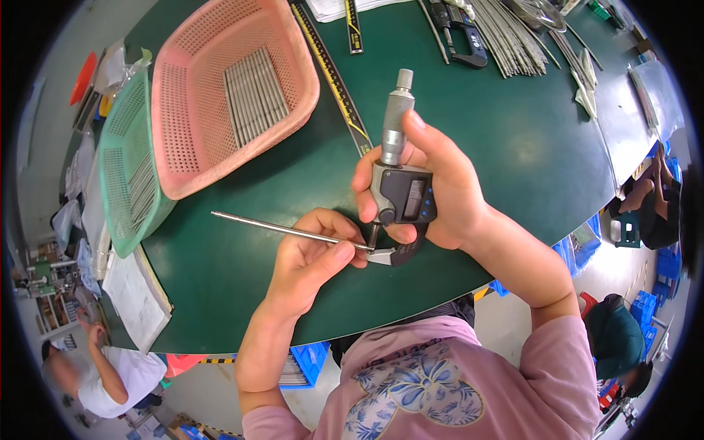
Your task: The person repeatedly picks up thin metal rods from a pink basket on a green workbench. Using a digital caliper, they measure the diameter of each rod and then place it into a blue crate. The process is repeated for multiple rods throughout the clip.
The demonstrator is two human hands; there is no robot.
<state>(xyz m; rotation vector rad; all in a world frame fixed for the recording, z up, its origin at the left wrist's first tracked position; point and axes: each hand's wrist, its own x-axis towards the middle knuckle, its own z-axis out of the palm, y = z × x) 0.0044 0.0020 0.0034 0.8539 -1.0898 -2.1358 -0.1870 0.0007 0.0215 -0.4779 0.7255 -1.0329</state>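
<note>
My left hand (312,253) pinches a thin metal rod (271,226) near its right end, and the rod's other end points out to the left. That held end lies at the jaws of a digital micrometer (405,194), between spindle and anvil; whether both faces touch it is too small to tell. My right hand (444,176) is wrapped round the micrometer's frame, thumb beside the grey barrel, which points away from me. The small display faces up.
Left of my hands, a pink basket (187,110) holds several metal rods and overlaps a green basket (110,176). Rulers (334,73), another micrometer (469,44) and bundled rods (506,37) lie farther back. Papers (139,297) rest at the left edge. Other people sit at both sides.
</note>
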